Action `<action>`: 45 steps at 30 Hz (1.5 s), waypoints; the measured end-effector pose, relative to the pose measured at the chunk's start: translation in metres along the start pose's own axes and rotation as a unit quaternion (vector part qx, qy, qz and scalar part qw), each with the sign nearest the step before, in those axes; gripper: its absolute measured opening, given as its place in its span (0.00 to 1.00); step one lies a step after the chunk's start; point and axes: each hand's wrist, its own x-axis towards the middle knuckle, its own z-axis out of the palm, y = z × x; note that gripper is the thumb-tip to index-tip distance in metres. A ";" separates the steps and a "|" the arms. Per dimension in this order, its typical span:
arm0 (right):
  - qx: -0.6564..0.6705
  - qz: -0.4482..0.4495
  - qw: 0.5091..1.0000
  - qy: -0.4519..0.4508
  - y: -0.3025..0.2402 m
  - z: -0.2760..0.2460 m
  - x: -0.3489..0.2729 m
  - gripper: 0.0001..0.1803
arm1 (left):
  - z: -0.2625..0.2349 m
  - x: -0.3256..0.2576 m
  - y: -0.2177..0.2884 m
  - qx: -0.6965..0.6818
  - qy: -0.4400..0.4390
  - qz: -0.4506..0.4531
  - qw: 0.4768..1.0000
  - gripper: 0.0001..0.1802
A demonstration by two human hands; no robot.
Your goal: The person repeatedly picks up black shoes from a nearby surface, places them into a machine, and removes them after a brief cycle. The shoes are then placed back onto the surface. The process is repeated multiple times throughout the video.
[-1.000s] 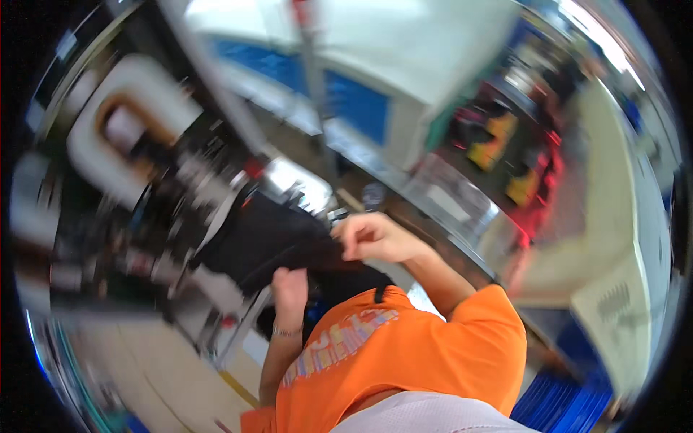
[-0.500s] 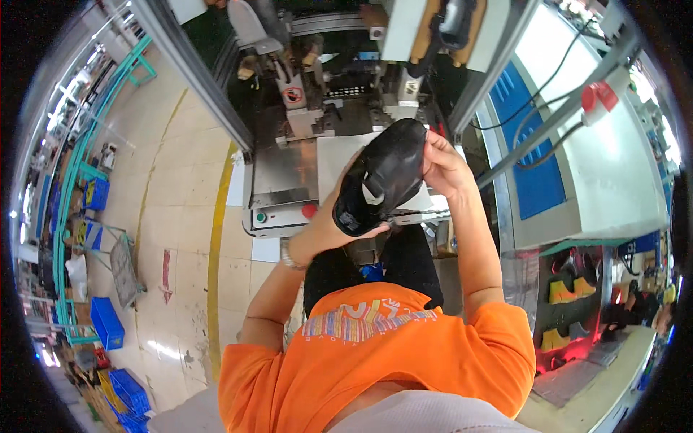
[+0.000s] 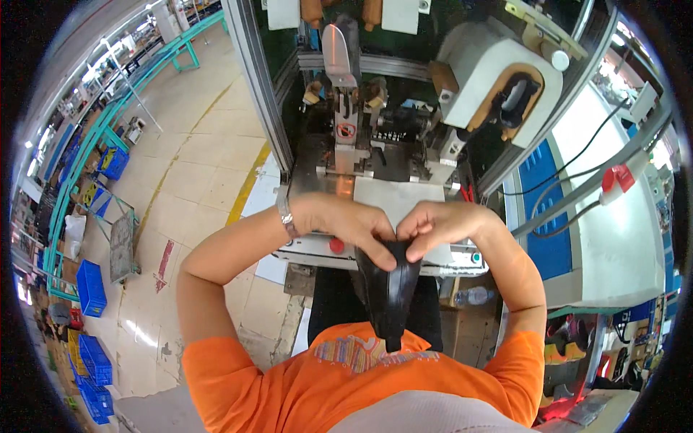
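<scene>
A black shoe upper [image 3: 390,296] hangs in front of my chest, its narrow end pointing down toward my orange shirt. My left hand [image 3: 350,225], with a bracelet at the wrist, is closed on its upper edge, thumb pressed on the black material. Close beside it, my right hand [image 3: 449,225] pinches the same edge between thumb and fingers. Both hands are over the front edge of a machine, near a pale flat sheet [image 3: 395,196] on its bed. The inside of the upper is hidden from view.
Ahead stands a machine with an upright metal form [image 3: 337,54] and, to its right, a white housing [image 3: 476,76] with a tan-padded opening. A red button [image 3: 336,245] and a green button [image 3: 476,257] sit on its front edge. A plastic bottle [image 3: 474,296] lies below right.
The shoe upper has come closer to my body and turned so its narrow end hangs down. My left hand has moved from beneath it to its top edge, beside the right. The view has shifted.
</scene>
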 end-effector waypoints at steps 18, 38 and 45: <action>-0.104 -0.073 0.991 0.043 -0.063 0.018 0.008 0.18 | 0.031 -0.102 0.039 0.009 0.141 0.065 0.988 0.14; 0.218 -0.420 0.753 0.457 -0.070 -0.146 0.102 0.07 | -0.168 -0.076 0.004 -0.198 0.557 0.428 0.684 0.06; 0.249 -0.388 0.741 0.488 -0.066 -0.155 0.113 0.10 | -0.175 -0.073 0.011 -0.156 0.630 0.294 0.702 0.06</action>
